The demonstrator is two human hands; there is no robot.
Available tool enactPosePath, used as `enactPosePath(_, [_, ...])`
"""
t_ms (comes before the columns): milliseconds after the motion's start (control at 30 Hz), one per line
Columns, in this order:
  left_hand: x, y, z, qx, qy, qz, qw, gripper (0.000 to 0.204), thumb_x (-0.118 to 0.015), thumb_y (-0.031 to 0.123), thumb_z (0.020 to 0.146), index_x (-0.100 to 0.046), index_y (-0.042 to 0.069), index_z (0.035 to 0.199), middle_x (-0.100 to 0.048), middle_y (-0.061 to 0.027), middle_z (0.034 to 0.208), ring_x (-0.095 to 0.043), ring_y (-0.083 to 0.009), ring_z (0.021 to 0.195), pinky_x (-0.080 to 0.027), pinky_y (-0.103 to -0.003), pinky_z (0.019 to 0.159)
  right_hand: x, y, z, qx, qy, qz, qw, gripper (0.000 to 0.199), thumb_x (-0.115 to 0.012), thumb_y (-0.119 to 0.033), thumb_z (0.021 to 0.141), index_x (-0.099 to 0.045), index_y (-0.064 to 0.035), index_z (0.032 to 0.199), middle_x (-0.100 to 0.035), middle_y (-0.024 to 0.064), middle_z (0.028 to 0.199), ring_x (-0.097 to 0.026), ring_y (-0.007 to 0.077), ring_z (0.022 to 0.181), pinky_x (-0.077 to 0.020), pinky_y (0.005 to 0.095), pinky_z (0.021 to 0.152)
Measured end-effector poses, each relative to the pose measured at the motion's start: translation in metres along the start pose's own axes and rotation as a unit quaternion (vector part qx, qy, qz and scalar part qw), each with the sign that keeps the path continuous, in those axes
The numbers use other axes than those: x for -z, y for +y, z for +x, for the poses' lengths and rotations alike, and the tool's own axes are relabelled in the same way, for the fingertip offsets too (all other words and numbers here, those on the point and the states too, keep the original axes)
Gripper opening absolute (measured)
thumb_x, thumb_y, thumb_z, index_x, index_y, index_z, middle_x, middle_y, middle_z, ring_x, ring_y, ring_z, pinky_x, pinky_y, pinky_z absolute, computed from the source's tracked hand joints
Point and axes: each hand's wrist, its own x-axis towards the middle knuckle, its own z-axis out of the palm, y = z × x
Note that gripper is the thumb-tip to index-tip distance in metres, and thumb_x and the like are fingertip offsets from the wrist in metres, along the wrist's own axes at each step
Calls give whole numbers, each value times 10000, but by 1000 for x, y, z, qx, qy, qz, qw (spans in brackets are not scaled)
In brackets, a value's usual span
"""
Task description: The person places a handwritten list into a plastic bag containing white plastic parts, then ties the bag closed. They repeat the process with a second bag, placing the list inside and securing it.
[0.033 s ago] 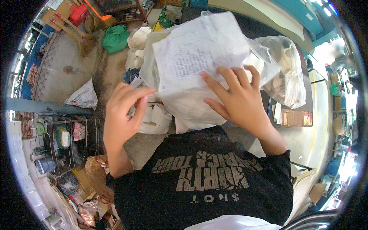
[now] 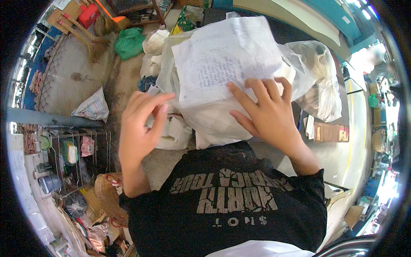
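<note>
A sheet of white paper with handwritten lines lies against a bulky clear plastic bag of white material. My right hand rests on the paper's lower right part and the bag, fingers spread and bent. Just left of the paper's lower left corner, my left hand hovers slightly blurred. Its forefinger points toward that corner, the thumb is apart from it, and I see nothing between them. The other fingers are curled and partly hidden.
A second clear bag of pale material stands at the right, beside a brown cardboard piece. Toward the back left are a green plastic bag and a broom. A wire rack stands at left.
The paper and the bag under it have shifted slightly down and to the right in view. My left hand has moved a little to the right; my right hand has barely moved.
</note>
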Motion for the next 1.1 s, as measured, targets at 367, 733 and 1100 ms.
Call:
enactPosePath(367, [-77, -7, 20, 93, 24, -19, 995, 594, -742, 267, 959, -520, 11, 1447, -626, -211, 1256, -589, -374, 1182, -450, -448, 1057, -5, -11, -37, -32, 22, 48, 998, 568, -726, -400, 888, -631, -107, 1365, -507, 164, 1533, -524, 303, 1360, -416, 494, 1107])
enactPosePath(733, [-74, -1, 72, 76, 136, -373, 914, 621, -803, 9, 889, -501, 7, 1432, -717, -184, 1184, -709, -166, 1011, -561, -271, 865, 5, -12, -62, -41, 23, 144, 989, 541, -778, -217, 851, -648, -89, 1359, -580, 126, 1469, -605, 288, 1158, -475, 393, 970])
enactPosePath(1100, [-29, 2, 119, 47, 12, -410, 911, 354, -721, 86, 951, -657, -35, 1278, -734, -74, 1155, -676, -122, 1005, -514, -261, 882, 27, 46, -56, -142, 330, 131, 924, 521, -732, -102, 858, -645, -37, 1367, -588, 176, 1404, -577, 332, 1240, -458, 428, 1041])
